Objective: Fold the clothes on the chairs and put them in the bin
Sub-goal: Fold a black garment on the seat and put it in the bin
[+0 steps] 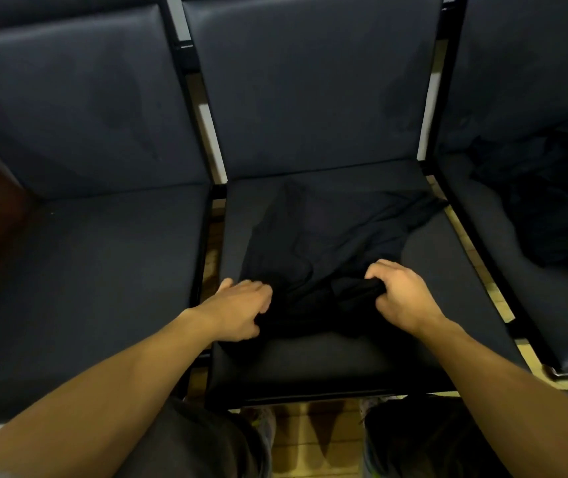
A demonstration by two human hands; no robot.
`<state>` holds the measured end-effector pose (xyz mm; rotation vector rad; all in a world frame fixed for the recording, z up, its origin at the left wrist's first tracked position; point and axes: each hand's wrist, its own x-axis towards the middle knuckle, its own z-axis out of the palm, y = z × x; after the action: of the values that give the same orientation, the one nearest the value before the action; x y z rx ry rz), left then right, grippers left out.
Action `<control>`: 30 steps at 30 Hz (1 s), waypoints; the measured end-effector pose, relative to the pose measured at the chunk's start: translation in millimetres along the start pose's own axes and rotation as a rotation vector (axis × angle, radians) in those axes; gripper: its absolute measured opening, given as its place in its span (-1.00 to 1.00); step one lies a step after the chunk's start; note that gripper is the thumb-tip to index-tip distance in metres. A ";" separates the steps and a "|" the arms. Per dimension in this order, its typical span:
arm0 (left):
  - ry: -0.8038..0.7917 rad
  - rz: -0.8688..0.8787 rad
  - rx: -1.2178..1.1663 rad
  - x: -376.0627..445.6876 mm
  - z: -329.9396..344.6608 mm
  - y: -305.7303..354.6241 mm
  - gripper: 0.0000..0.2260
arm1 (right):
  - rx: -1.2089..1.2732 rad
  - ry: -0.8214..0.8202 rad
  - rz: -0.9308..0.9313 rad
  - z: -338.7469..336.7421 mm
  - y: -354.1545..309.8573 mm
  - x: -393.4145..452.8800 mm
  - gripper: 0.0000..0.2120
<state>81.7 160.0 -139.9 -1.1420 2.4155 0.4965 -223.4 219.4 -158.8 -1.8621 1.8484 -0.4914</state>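
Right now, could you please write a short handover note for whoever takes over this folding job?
Left hand: grips the near left edge of the black garment.
Right hand: grips a bunched fold of it.
The garment lies partly spread on the middle chair seat; fold not finished.
Another dark pile of clothes waits on the right chair.
The bin is not in view; nothing is seen binned.

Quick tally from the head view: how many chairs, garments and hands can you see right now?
Chairs: 3: left chair, middle chair, right chair
Garments: 2: middle garment, right pile
Hands: 2: left hand, right hand
Total: 7
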 end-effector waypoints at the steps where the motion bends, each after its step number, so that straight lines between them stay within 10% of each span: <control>1: -0.019 -0.022 -0.037 -0.1 -2.3 -0.6 -0.72 | 0.053 -0.004 0.035 -1.7 -2.5 -0.5 -0.73; 7: -0.008 -0.042 -0.242 0.6 -8.7 -15.0 -0.83 | 0.148 -0.112 0.163 -4.7 -7.0 -1.8 -0.79; 14: -0.477 -0.081 -0.549 -13.4 -13.7 -23.4 -0.65 | 0.290 -0.464 0.098 -27.5 -3.1 7.6 -0.73; 20: 0.131 -0.257 -1.041 -6.6 -27.6 -33.5 -0.78 | 0.529 0.155 0.230 -24.9 13.0 22.8 -0.95; 25: 0.207 -0.326 -1.186 1.3 -20.5 -39.3 -0.74 | 0.499 0.233 0.429 -18.3 24.9 34.5 -0.77; 30: 0.704 -0.289 -1.344 20.2 -56.8 -50.9 -0.57 | 0.792 0.394 0.384 -40.6 18.9 76.9 -0.81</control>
<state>97.9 89.2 -109.1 -2.4429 2.1738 2.0510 -259.4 139.9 -141.4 -0.9066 1.7899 -1.2832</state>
